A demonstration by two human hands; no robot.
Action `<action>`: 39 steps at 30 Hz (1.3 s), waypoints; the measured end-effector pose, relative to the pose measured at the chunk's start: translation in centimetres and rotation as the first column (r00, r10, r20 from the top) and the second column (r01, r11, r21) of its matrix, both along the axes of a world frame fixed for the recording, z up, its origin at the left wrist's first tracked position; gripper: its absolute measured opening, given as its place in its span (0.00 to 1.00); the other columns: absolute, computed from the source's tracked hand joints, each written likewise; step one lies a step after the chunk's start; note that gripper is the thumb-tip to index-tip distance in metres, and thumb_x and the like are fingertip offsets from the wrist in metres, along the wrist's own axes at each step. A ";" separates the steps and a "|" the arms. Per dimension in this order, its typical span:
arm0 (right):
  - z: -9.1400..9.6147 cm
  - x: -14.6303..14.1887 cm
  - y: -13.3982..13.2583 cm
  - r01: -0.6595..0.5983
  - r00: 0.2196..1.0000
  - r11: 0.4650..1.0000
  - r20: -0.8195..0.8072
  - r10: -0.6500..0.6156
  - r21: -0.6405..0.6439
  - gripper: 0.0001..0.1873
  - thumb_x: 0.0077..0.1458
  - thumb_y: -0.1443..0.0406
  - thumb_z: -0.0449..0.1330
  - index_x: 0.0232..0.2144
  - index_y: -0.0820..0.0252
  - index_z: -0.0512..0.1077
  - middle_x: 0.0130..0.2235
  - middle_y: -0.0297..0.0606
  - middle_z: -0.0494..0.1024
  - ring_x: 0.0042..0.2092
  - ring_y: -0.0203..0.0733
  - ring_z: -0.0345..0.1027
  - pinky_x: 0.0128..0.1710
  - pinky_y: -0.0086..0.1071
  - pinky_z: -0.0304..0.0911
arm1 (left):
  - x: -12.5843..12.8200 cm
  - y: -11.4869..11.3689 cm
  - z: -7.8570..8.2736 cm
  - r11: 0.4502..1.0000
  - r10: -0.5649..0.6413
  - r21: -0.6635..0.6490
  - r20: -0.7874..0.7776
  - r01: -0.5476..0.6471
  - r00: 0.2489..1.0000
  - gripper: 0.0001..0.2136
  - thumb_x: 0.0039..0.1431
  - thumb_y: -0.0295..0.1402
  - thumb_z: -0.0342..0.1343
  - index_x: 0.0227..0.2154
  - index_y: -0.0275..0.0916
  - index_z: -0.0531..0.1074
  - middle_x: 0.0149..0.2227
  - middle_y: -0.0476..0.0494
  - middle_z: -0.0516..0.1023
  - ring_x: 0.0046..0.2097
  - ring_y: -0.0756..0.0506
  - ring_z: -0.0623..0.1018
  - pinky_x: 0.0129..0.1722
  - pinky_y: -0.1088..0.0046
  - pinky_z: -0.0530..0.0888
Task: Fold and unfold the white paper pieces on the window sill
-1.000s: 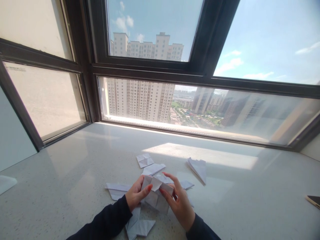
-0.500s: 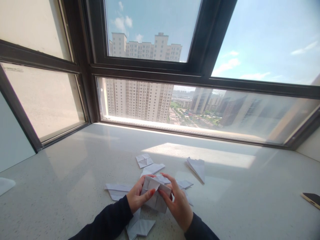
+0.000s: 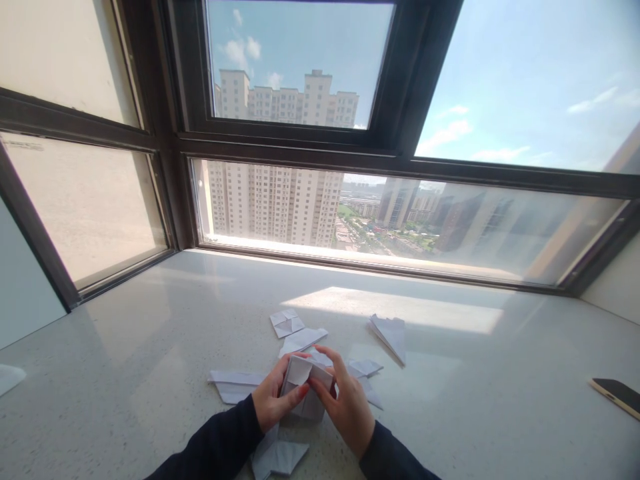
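Note:
Between my two hands is a folded white paper piece (image 3: 309, 405), raised above the counter and box-like in shape. My left hand (image 3: 275, 395) grips its left side, thumb on the near face. My right hand (image 3: 345, 397) pinches its upper right edge, with the thumb near the left thumb and the index finger behind. Part of the paper is hidden by my fingers. Beyond it lie a small folded square (image 3: 287, 324) and a flat folded strip (image 3: 303, 341). Another folded paper (image 3: 236, 385) rests left of my left hand, and one more (image 3: 281, 457) lies nearest me.
A pointed folded paper (image 3: 390, 337) lies at the right on the speckled white counter (image 3: 480, 400). A dark phone-like object (image 3: 616, 395) sits at the right edge, a white item (image 3: 10, 377) at the left edge. Dark-framed windows (image 3: 300, 148) border the counter's far side.
The held paper has turned and its right side has drawn inward, looking narrower. My right hand has moved slightly left, closer to my left hand. The view has shifted a little.

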State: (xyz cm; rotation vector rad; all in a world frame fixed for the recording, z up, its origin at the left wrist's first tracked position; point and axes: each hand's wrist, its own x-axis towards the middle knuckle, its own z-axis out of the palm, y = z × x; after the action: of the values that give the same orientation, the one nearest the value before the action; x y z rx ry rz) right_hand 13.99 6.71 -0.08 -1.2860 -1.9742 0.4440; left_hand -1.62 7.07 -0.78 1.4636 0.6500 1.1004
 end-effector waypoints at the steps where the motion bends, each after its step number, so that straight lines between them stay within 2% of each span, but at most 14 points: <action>1: 0.0 0.0 0.0 -0.002 1.000 1.000 -0.001 0.002 -0.006 0.20 0.51 0.63 0.49 0.48 0.59 0.55 0.23 0.31 0.72 0.22 0.38 0.63 0.26 0.30 0.60 | 0.0 0.0 0.0 1.000 -0.007 -0.002 0.006 0.007 1.000 0.21 0.49 0.41 0.54 0.45 0.37 0.60 0.40 0.42 0.70 0.42 0.43 0.69 0.43 0.69 0.63; 5: -0.1 -0.1 0.0 -0.010 1.000 1.000 -0.013 0.009 -0.019 0.22 0.50 0.65 0.50 0.49 0.59 0.54 0.24 0.31 0.72 0.22 0.38 0.63 0.25 0.29 0.60 | 0.0 0.2 -0.3 1.000 0.005 -0.018 0.010 -0.005 1.000 0.19 0.50 0.41 0.52 0.44 0.37 0.62 0.39 0.43 0.71 0.42 0.42 0.69 0.43 0.68 0.63; 9: -0.2 -0.1 -0.1 -0.005 0.999 1.000 -0.038 0.006 0.025 0.22 0.50 0.65 0.50 0.49 0.59 0.54 0.23 0.30 0.71 0.21 0.37 0.62 0.25 0.29 0.60 | 0.0 0.5 -0.9 1.000 -0.026 0.007 0.013 0.026 1.000 0.17 0.49 0.38 0.55 0.42 0.38 0.64 0.39 0.43 0.72 0.41 0.43 0.70 0.43 0.68 0.64; 14: -0.1 0.1 -0.2 0.052 0.991 0.995 -0.128 -0.042 0.081 0.23 0.52 0.60 0.50 0.49 0.60 0.54 0.20 0.27 0.66 0.20 0.34 0.59 0.23 0.27 0.59 | -0.2 0.7 -0.9 0.995 0.080 -0.066 0.056 -0.076 0.995 0.17 0.46 0.40 0.56 0.39 0.37 0.66 0.36 0.43 0.73 0.40 0.43 0.71 0.41 0.68 0.66; 17: 0.1 0.6 0.0 0.064 0.966 0.997 -0.252 -0.053 0.038 0.22 0.52 0.58 0.49 0.48 0.61 0.55 0.24 0.30 0.66 0.22 0.33 0.60 0.22 0.27 0.59 | -0.5 0.8 -0.7 0.991 0.121 -0.057 0.056 -0.118 0.991 0.18 0.44 0.40 0.57 0.36 0.35 0.68 0.37 0.42 0.73 0.38 0.42 0.71 0.39 0.68 0.67; 19: 0.1 0.8 0.3 -0.003 0.949 0.999 -0.316 -0.013 -0.050 0.20 0.50 0.56 0.51 0.44 0.60 0.59 0.27 0.32 0.67 0.24 0.34 0.61 0.21 0.26 0.59 | -0.5 0.7 -0.5 0.989 0.135 -0.066 0.064 -0.131 0.989 0.16 0.44 0.39 0.58 0.35 0.35 0.69 0.36 0.41 0.73 0.38 0.42 0.72 0.38 0.68 0.67; 21: 0.0 1.0 0.6 -0.108 0.930 0.983 -0.363 0.048 -0.146 0.20 0.47 0.55 0.54 0.41 0.59 0.62 0.27 0.33 0.68 0.26 0.34 0.62 0.20 0.25 0.59 | -0.3 0.4 -0.3 0.990 0.116 -0.090 0.092 -0.107 0.989 0.18 0.45 0.38 0.58 0.39 0.36 0.68 0.36 0.41 0.74 0.38 0.42 0.72 0.39 0.67 0.67; 24: -0.4 1.0 0.8 -0.249 0.907 0.942 -0.394 0.146 -0.224 0.19 0.45 0.55 0.57 0.39 0.59 0.64 0.26 0.32 0.70 0.25 0.35 0.63 0.21 0.26 0.59 | 0.3 -0.3 0.0 0.992 0.109 -0.087 0.169 -0.095 0.980 0.27 0.46 0.38 0.57 0.50 0.41 0.57 0.37 0.42 0.75 0.41 0.42 0.73 0.43 0.66 0.66; 26: -0.5 0.9 1.0 -0.281 0.906 0.931 -0.384 0.178 -0.231 0.16 0.46 0.55 0.56 0.34 0.59 0.68 0.26 0.33 0.72 0.25 0.35 0.63 0.21 0.26 0.58 | 0.6 -0.6 0.1 0.991 0.127 -0.056 0.194 -0.118 0.973 0.30 0.48 0.36 0.56 0.53 0.43 0.51 0.39 0.42 0.74 0.45 0.42 0.71 0.46 0.65 0.63; 30: -0.4 1.0 1.0 -0.193 0.939 0.964 -0.320 0.128 -0.181 0.14 0.47 0.56 0.55 0.25 0.61 0.71 0.24 0.34 0.72 0.24 0.35 0.61 0.22 0.27 0.56 | 0.9 -1.0 0.1 0.985 0.157 0.044 0.151 -0.165 0.976 0.26 0.50 0.34 0.53 0.52 0.42 0.52 0.48 0.38 0.68 0.49 0.41 0.68 0.49 0.64 0.62; 34: -0.3 1.3 0.9 -0.056 0.944 0.991 -0.330 0.013 -0.119 0.14 0.46 0.57 0.55 0.23 0.62 0.72 0.22 0.34 0.71 0.24 0.35 0.59 0.24 0.27 0.56 | 0.8 -1.4 0.5 0.971 0.206 0.109 0.062 -0.212 0.977 0.21 0.53 0.33 0.50 0.50 0.40 0.54 0.54 0.36 0.59 0.51 0.41 0.65 0.50 0.65 0.61; 37: -0.3 1.6 1.1 0.040 0.905 0.994 -0.418 -0.081 -0.107 0.14 0.46 0.56 0.55 0.24 0.62 0.71 0.20 0.32 0.69 0.22 0.34 0.57 0.22 0.27 0.55 | 0.5 -1.2 0.7 0.956 0.256 0.128 0.074 -0.263 0.964 0.20 0.54 0.32 0.48 0.50 0.40 0.54 0.55 0.37 0.57 0.51 0.42 0.65 0.49 0.64 0.63; 39: -0.3 1.9 1.4 0.092 0.849 0.986 -0.507 -0.149 -0.136 0.15 0.45 0.55 0.55 0.25 0.62 0.70 0.20 0.31 0.67 0.21 0.32 0.55 0.19 0.26 0.52 | -0.1 -0.4 0.7 0.920 0.357 0.143 0.082 -0.366 0.930 0.19 0.53 0.31 0.47 0.49 0.40 0.55 0.54 0.37 0.59 0.51 0.43 0.65 0.48 0.64 0.64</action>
State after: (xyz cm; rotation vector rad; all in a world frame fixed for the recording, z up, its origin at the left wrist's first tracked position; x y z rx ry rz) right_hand 15.90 8.11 -0.35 -1.1925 -1.4241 0.7554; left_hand -1.67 6.71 -0.04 1.4743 0.8343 1.5018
